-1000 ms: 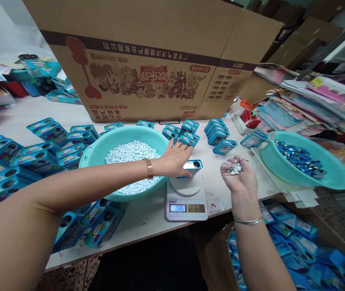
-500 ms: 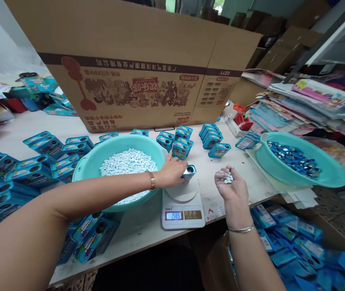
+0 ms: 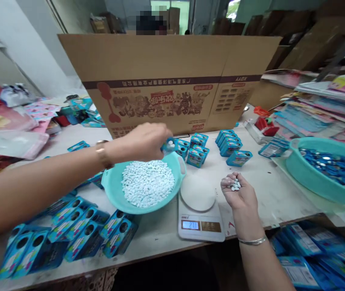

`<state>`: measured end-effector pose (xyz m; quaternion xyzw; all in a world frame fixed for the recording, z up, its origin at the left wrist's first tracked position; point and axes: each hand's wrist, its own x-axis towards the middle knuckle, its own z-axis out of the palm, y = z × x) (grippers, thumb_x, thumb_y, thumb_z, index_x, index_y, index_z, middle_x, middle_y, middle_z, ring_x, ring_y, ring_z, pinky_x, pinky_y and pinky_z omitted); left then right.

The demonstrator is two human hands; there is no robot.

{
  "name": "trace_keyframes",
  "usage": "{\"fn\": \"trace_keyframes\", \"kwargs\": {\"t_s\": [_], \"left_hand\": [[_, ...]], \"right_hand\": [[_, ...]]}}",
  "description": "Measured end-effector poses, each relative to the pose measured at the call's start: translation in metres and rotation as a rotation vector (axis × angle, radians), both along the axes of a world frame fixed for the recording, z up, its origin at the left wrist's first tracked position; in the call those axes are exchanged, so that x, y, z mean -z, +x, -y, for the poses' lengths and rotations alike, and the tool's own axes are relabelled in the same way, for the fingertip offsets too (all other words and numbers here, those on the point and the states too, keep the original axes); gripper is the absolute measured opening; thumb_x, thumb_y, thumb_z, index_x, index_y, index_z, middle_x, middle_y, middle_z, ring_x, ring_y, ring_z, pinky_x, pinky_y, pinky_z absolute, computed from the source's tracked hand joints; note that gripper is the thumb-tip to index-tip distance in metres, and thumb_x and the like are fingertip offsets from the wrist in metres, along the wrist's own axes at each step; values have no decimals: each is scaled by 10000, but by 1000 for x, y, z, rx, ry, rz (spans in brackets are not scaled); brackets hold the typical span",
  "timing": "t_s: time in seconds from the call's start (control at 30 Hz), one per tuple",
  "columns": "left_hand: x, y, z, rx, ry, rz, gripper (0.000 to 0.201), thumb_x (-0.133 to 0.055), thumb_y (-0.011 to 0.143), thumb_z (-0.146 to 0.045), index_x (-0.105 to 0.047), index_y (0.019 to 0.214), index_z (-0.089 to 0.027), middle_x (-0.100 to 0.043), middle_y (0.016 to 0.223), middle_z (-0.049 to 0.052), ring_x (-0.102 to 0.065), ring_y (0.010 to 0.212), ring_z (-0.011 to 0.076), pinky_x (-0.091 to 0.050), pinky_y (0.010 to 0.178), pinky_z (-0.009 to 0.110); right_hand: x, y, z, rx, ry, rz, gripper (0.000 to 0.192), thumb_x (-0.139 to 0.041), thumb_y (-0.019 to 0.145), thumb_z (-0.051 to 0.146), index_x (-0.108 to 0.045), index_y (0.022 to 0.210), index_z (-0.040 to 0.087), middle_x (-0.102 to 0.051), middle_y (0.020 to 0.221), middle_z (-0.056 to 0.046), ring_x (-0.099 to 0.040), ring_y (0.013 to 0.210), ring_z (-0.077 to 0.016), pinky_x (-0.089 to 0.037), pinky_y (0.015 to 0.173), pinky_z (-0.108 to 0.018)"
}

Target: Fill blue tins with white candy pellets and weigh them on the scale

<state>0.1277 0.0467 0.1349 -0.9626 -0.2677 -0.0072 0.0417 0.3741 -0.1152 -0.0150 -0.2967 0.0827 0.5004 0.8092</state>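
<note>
Holding a small blue rectangular candy box in a closed pinch, the left hand hangs above the far rim of the turquoise plastic basin that is heaped with small white tablets. The box is mostly hidden by the fingers; its exposed end points to the right, toward the cluster of matching blue boxes standing on the white tabletop, and its long axis seems to run roughly left to right, slightly tipped, though the blur makes this uncertain. What looks like a white tablet shows at its open end.

The right hand is turned palm up and loosely cupped around a few white tablets, just right of the white digital kitchen scale. The scale's round platform is bare, and its lit display seems to read 27.1, though the digits are small.

Behind stands a large brown cardboard carton whose printing is upside down: cartoon figures, a red lollipop shape, rows of Chinese characters too small to read, and what reads as "KOVY" inverted on the right panel. The blue boxes carry colourful labels that cannot be read. More of them lie flat in rows at the near left edge, each with a round hole in its face. To the right sits a second turquoise basin filled with shiny dark blue pieces, and beyond it stacks of printed paper sheets.
</note>
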Motion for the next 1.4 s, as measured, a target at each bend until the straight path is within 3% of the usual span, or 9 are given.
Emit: {"fn": "trace_keyframes", "kwargs": {"t_s": [0.1, 0.23, 0.43, 0.63, 0.83, 1.03, 1.2, 1.3, 1.4], "left_hand": [[38, -22, -15, -15, -115, -269, 137, -592, 599, -140, -617, 727, -183, -663, 806, 76, -633, 767, 243, -459, 694, 325], [67, -39, -25, -43, -109, -269, 160, -569, 594, -134, -613, 738, -187, -685, 862, 97, -639, 768, 254, -466, 677, 332], [38, -29, -20, -44, -143, -28, 264, -589, 681, -266, -632, 930, -192, -673, 954, 80, -626, 799, 242, -456, 655, 323], [29, 26, 17, 76, -329, 374, 367, -635, 739, -334, -602, 1064, -167, -682, 1037, 56, -630, 898, 210, -475, 761, 300], [83, 88, 53, 213, -249, 197, 298, -595, 752, -292, -606, 1020, -160, -675, 1066, 108, -645, 937, 281, -491, 788, 370], [127, 99, 60, 202, -260, 36, 268, -583, 767, -258, -599, 1014, -154, -672, 1072, 117, -649, 969, 275, -449, 929, 401], [104, 86, 57, 204, -287, 171, 943, -684, 729, -509, -228, 1456, -118, -412, 1473, 191, -398, 1352, 339, -222, 1150, 497], [79, 76, 54, 177, -297, 252, 986, -649, 759, -563, -149, 1491, -132, -320, 1535, 198, -295, 1415, 354, -165, 1167, 527], [68, 65, 52, 148, -307, 273, 930, -630, 780, -585, -219, 1473, -121, -406, 1471, 203, -357, 1375, 355, -176, 1163, 525]], "right_hand": [[7, -3, -5, -55, 45, 45, 164, -524, 871, 96, -451, 760, 193, -421, 591, 69, -457, 461, -59, -428, 440, -156], [12, -3, -4, -52, 41, 58, 152, -533, 857, 91, -460, 770, 191, -429, 596, 65, -462, 459, -61, -437, 437, -160], [1, -1, 3, 45, -7, 21, 160, -448, 890, 93, -466, 761, 186, -436, 574, 50, -442, 441, -70, -414, 408, -154], [-1, 6, 19, 45, -1, 41, 169, -481, 882, 104, -445, 744, 194, -429, 574, 62, -437, 443, -67, -411, 420, -159], [4, 16, 41, 118, -12, -16, 185, -422, 896, 98, -434, 737, 193, -423, 571, 61, -414, 434, -62, -391, 413, -154], [15, 31, 61, 160, -11, 20, 159, -467, 862, 97, -432, 739, 192, -432, 579, 61, -410, 429, -61, -396, 416, -160], [15, 34, 63, 201, -7, -18, 171, -415, 905, 119, -450, 752, 184, -433, 575, 57, -410, 428, -63, -392, 414, -162], [13, 32, 62, 207, 5, -18, 176, -407, 904, 114, -452, 749, 185, -434, 569, 57, -409, 424, -62, -390, 412, -159], [11, 28, 62, 211, 3, -29, 193, -394, 907, 114, -442, 735, 187, -434, 560, 56, -402, 417, -62, -381, 403, -155]]}}
